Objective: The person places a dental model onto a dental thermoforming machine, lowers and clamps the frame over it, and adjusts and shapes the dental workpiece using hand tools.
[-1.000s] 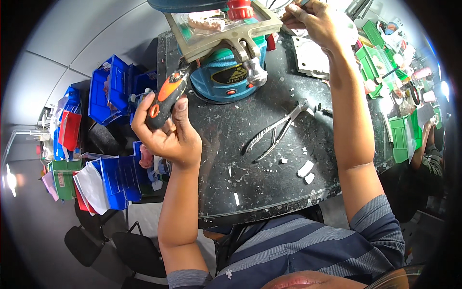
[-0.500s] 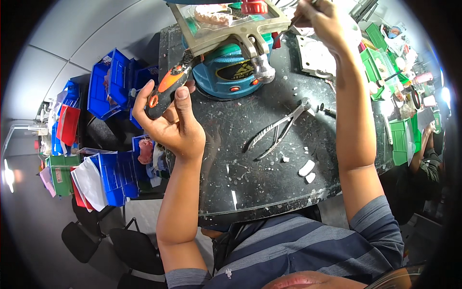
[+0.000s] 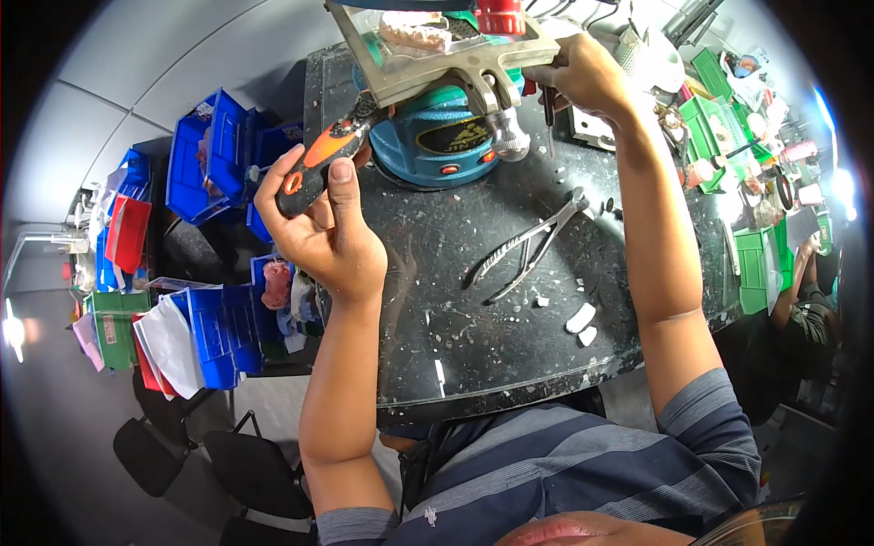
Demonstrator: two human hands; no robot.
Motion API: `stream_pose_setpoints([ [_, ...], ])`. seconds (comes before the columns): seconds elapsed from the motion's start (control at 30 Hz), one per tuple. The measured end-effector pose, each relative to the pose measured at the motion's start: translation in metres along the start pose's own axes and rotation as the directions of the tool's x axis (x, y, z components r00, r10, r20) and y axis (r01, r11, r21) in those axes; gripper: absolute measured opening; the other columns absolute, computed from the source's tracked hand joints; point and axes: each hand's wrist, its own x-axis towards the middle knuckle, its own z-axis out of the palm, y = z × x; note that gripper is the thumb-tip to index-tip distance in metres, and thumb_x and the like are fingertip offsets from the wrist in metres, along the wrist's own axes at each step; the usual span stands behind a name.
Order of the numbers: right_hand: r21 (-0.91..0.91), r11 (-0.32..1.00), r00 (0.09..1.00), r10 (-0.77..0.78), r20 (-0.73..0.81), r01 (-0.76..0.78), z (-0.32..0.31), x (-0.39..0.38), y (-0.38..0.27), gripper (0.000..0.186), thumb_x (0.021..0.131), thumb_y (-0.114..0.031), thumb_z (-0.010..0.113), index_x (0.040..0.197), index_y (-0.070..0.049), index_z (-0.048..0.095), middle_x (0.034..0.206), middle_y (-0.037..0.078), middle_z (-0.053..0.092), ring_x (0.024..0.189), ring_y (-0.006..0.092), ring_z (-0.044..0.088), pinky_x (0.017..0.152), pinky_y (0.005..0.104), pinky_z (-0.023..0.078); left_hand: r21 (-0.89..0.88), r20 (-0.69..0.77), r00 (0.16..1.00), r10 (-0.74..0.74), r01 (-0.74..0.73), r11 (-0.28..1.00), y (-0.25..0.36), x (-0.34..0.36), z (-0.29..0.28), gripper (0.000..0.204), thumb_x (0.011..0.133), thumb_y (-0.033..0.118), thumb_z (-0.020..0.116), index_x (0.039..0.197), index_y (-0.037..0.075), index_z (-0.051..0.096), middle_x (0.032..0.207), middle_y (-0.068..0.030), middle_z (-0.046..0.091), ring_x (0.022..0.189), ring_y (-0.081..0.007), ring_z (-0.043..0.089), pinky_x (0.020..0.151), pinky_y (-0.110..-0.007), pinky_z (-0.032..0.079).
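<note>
Handle (image 3: 330,146), orange and black, lies loosely held between the thumb and half-curled fingers of the left hand (image 3: 346,246), above the left edge of the surface (image 3: 510,355); its upper end meets the metal frame (image 3: 455,72). The right hand (image 3: 587,80), fingers closed on a slim dark tool (image 3: 549,109) pointing down, is by the frame's right end.

Downward head-level fisheye view

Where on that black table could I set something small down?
The roomiest patch of black table lies between the left forearm and the pliers, with scattered specks. Another, beyond the white pieces, lies between pliers and right forearm. It's crowded around the orange-handled tool and blue machine, and by the green bins.
</note>
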Motion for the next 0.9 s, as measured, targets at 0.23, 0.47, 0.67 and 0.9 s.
stream_pose_setpoints([
  [0.23,-0.206,0.977,0.999,0.043,-0.031,-0.049,0.005,0.000,-0.013,0.026,0.087,-0.018,0.076,0.100,0.003,0.071,0.068,0.012,0.068,0.062,0.0197,0.069,0.058,0.0381,0.055,-0.010,-0.011,1.000,-0.014,0.014,1.000,0.001,0.001,0.000,0.037,0.096,0.006,0.066,0.124,-0.004,0.043,0.114,-0.0187,0.059,0.104,-0.0279,0.067,0.089,-0.042,0.062],
  [0.47,-0.440,0.863,0.912,-0.361,-0.193,0.249,0.017,0.008,0.011,0.027,0.084,-0.022,0.075,0.091,0.004,0.072,0.077,0.022,0.070,0.075,0.0387,0.069,0.072,0.0451,0.054,-0.042,-0.024,0.999,-0.022,0.021,0.999,-0.001,0.005,0.002,0.037,0.096,0.006,0.066,0.124,-0.004,0.043,0.114,-0.0192,0.060,0.104,-0.0288,0.067,0.088,-0.044,0.062],
  [0.67,-0.636,0.770,0.974,-0.180,-0.138,0.052,0.028,0.023,0.032,0.031,0.087,-0.028,0.071,0.096,0.002,0.072,0.083,0.027,0.069,0.079,0.0410,0.069,0.073,0.0462,0.054,-0.080,-0.005,1.000,-0.010,0.010,0.997,-0.005,0.005,0.000,0.038,0.096,0.005,0.064,0.126,-0.005,0.042,0.114,-0.0211,0.061,0.104,-0.0300,0.068,0.088,-0.045,0.063],
  [0.9,-0.426,0.886,0.951,-0.269,-0.152,0.183,0.017,0.012,0.022,0.029,0.088,-0.024,0.071,0.107,-0.003,0.071,0.090,0.022,0.072,0.083,0.0387,0.068,0.077,0.0433,0.053,-0.045,0.043,0.999,-0.025,0.027,0.999,-0.011,0.003,-0.004,0.039,0.100,0.006,0.056,0.131,-0.011,0.039,0.116,-0.0300,0.062,0.104,-0.0412,0.069,0.090,-0.048,0.062],
])
